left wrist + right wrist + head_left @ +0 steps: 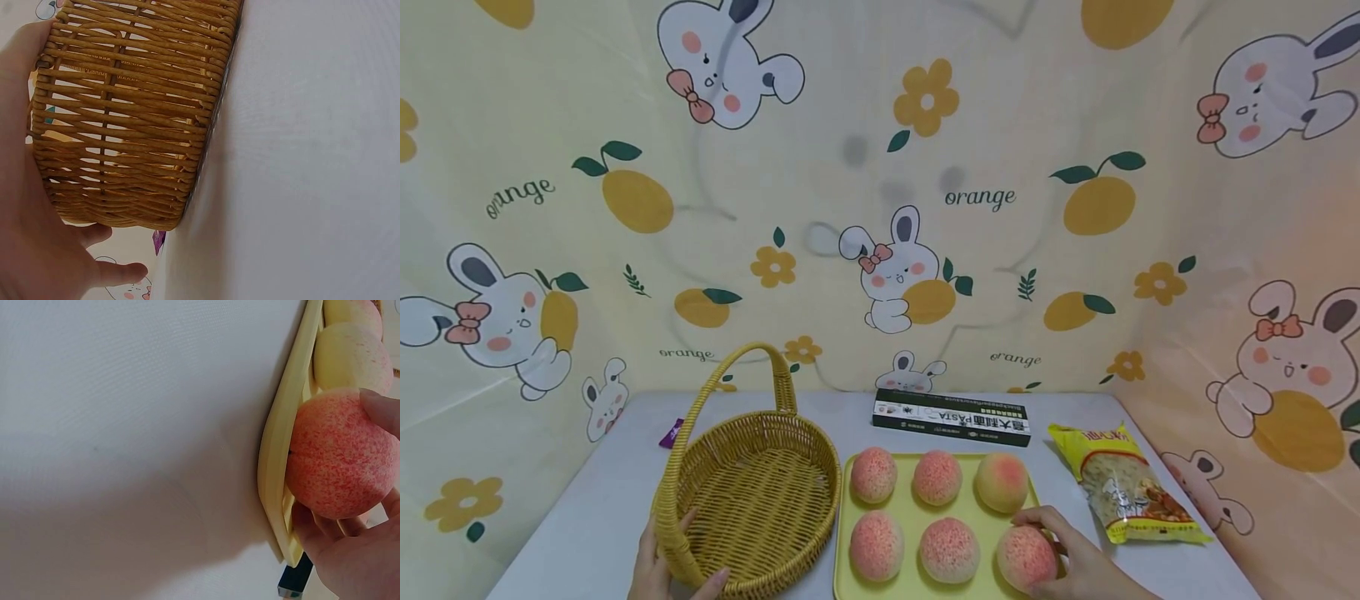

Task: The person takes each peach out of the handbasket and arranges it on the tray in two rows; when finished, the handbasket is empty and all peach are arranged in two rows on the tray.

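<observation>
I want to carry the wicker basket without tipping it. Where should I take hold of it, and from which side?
Probably the arched handle, taken at its top from above: it spans the basket across the middle, so the weight would hang evenly. The left hand grips only the near rim, a hold that would likely tilt it if lifted.

A staged tabletop set-up is suggested rather than a working kitchen. A cloth backdrop (880,192) printed with cartoon rabbits, oranges and flowers is hung behind and to both sides of a plain pale table (602,517). Household groceries are laid out on it: a pasta box (951,417), a yellow snack bag (1123,483), a woven basket (752,492) and a yellow tray (842,533) of peaches.
</observation>
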Available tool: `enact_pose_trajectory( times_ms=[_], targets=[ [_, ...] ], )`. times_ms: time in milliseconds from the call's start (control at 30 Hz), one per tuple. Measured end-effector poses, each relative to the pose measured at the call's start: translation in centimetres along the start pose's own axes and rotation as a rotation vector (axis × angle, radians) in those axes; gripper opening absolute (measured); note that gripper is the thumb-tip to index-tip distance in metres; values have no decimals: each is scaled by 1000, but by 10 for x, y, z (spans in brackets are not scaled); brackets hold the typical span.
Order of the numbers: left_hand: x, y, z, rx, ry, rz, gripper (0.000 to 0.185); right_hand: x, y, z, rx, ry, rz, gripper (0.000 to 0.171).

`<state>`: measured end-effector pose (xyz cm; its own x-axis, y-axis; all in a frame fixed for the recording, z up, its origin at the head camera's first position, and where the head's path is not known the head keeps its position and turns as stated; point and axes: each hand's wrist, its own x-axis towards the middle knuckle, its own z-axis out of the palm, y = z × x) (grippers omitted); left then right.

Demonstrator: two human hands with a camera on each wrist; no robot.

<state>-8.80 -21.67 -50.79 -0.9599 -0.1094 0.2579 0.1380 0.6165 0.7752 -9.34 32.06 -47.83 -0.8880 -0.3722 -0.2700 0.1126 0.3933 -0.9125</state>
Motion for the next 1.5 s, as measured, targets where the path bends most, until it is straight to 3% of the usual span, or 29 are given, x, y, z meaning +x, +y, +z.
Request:
enact_pose_trajectory(
  times_ms=[333,533,667,800,933,1000,1067,1133,1333,1433,1500],
  targets=[
    [0,-2,-1,24,-10,28,89,1,3,1,-24,0,-37,68],
    [-1,-1,-1,24,-13,10,89,1,2,0,-74,3,-72,71],
    [-3,-1,-2,26,-6,14,90,3,-2,1,-108,26,-87,64],
    [-3,-4,-3,30,33,57,88,8,-16,13,-325,206,-197,49],
    [-2,-5,-2,40,54,68,88,22,-37,27,-658,434,-340,41],
    [-2,-5,-2,44,50,55,88,31,-47,33,-837,501,-356,44],
    [-2,-5,-3,38,45,40,87,40,-57,39,-987,529,-323,49],
    [-1,-5,-2,31,41,34,87,47,-64,44,-1064,528,-259,55],
    [2,-1,2,45,79,105,93,61,-78,56,-1058,512,-101,64],
    [4,16,-4,124,104,113,106,62,-81,60,-1070,531,-85,65],
    [4,33,-13,134,175,176,111,62,-82,62,-1077,531,-78,64]
  ],
)
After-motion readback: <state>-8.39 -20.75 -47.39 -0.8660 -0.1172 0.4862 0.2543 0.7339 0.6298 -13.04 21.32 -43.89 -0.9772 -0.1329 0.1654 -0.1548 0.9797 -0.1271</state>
